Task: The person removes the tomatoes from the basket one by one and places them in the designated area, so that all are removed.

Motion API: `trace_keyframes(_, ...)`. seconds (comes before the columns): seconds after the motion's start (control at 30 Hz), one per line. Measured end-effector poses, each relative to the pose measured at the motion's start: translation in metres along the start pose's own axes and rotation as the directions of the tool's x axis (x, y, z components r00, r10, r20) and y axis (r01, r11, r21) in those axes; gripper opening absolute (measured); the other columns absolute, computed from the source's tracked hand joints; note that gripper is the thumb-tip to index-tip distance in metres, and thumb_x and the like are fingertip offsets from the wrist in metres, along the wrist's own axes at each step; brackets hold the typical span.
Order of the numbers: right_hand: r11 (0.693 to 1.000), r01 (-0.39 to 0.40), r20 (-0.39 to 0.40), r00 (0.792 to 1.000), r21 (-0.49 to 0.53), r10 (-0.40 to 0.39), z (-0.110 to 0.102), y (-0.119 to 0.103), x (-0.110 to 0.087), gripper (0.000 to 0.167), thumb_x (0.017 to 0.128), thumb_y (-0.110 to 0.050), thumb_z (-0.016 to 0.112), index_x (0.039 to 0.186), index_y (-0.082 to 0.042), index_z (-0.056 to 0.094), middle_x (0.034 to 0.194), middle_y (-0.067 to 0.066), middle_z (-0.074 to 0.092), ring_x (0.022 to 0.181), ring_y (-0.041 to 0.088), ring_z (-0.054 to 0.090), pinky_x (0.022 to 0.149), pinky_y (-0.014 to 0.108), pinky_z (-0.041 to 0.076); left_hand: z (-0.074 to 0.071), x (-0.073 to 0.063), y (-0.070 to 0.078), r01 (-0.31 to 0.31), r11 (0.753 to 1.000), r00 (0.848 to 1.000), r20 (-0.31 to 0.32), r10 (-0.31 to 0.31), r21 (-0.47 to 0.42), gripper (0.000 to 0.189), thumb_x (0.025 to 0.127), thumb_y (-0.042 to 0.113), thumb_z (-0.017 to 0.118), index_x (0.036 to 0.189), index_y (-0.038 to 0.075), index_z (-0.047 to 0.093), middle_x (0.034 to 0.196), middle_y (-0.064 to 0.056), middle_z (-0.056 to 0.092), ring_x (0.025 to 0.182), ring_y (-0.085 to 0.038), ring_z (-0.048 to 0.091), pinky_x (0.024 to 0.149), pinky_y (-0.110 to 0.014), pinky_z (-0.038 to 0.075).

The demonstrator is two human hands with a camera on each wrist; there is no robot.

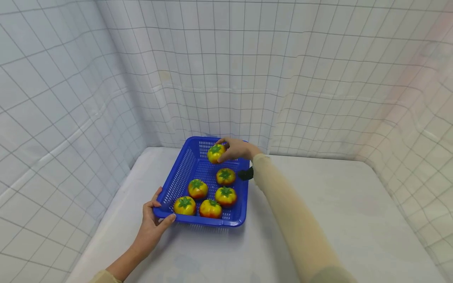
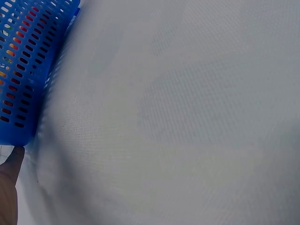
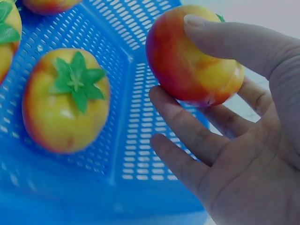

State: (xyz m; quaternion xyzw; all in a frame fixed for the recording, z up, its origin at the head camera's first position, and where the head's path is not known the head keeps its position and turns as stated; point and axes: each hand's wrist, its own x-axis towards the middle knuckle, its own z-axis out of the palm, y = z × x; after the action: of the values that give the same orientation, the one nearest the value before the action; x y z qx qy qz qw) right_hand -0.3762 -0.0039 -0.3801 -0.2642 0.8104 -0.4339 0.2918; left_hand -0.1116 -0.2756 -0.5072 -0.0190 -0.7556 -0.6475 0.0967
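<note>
A blue perforated plastic basket (image 1: pixel 173 177) sits on the white-covered table. Several yellow-red tomatoes with green leafy tops lie in it, among them one tomato (image 1: pixel 225 177) near the right side and another (image 1: pixel 184 206) in the near left corner. My right hand (image 1: pixel 235 149) grips a tomato (image 3: pixel 194 56) between thumb and fingers, over the far end of the basket. My left hand (image 1: pixel 150 224) holds the basket's near left corner, with the thumb on the front rim and fingers at the left side. In the left wrist view, only part of the left hand (image 2: pixel 9 187) shows below the basket.
White grid-patterned cloth walls (image 1: pixel 226 78) rise behind and at both sides of the table (image 1: pixel 318 204). A dark strap-like piece (image 1: pixel 245 173) hangs by the right wrist, over the basket's right rim.
</note>
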Motion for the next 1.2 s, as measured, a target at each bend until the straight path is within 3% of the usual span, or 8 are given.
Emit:
trace_keyframes(0.23, 0.998, 0.065, -0.006, 0.998, -0.019, -0.065, -0.021, 0.004, -0.022, 0.069, 0.088, -0.020, 0.081, 0.147, -0.021, 0.045, 0.141, 0.012, 0.046, 0.119, 0.028, 0.055, 0.102, 0.045, 0.049, 0.002, 0.000, 0.000, -0.008, 1.000, 1.000, -0.004, 0.008, 0.021, 0.047, 0.103, 0.006, 0.060, 0.121, 0.012, 0.017, 0.172, -0.001, 0.004, 0.149, -0.043, 0.015, 0.096, -0.011, 0.042)
trace_keyframes(0.6, 0.994, 0.080, -0.039, 0.996, -0.070, -0.083, -0.055, 0.019, -0.071, 0.073, 0.085, -0.033, 0.083, 0.147, -0.033, 0.045, 0.151, 0.008, 0.041, 0.134, 0.028, 0.044, 0.111, 0.057, 0.037, 0.002, -0.003, 0.000, 0.001, 0.999, 1.000, -0.013, -0.001, 0.032, 0.047, 0.103, 0.007, 0.060, 0.123, 0.011, 0.017, 0.172, 0.001, 0.004, 0.149, -0.044, 0.015, 0.096, -0.009, 0.042)
trace_keyframes(0.97, 0.996, 0.012, -0.124, 0.992, -0.084, -0.023, -0.084, 0.045, -0.110, 0.075, 0.084, -0.035, 0.084, 0.148, -0.035, 0.045, 0.150, 0.008, 0.043, 0.131, 0.030, 0.045, 0.110, 0.060, 0.036, 0.002, 0.000, 0.000, -0.022, 1.000, 1.000, -0.006, 0.022, 0.005, 0.046, 0.104, 0.004, 0.057, 0.124, 0.011, 0.016, 0.172, 0.000, 0.003, 0.146, -0.043, 0.016, 0.095, -0.011, 0.044)
trace_keyframes(1.2, 0.997, 0.017, -0.134, 0.991, -0.075, -0.027, -0.094, 0.062, -0.128, 0.075, 0.086, -0.033, 0.082, 0.150, -0.030, 0.043, 0.150, 0.008, 0.043, 0.131, 0.030, 0.046, 0.111, 0.060, 0.035, 0.005, -0.001, 0.001, -0.009, 1.000, 1.000, -0.005, 0.009, 0.011, 0.047, 0.104, 0.006, 0.058, 0.125, 0.011, 0.016, 0.172, 0.000, 0.002, 0.148, -0.045, 0.013, 0.095, -0.010, 0.043)
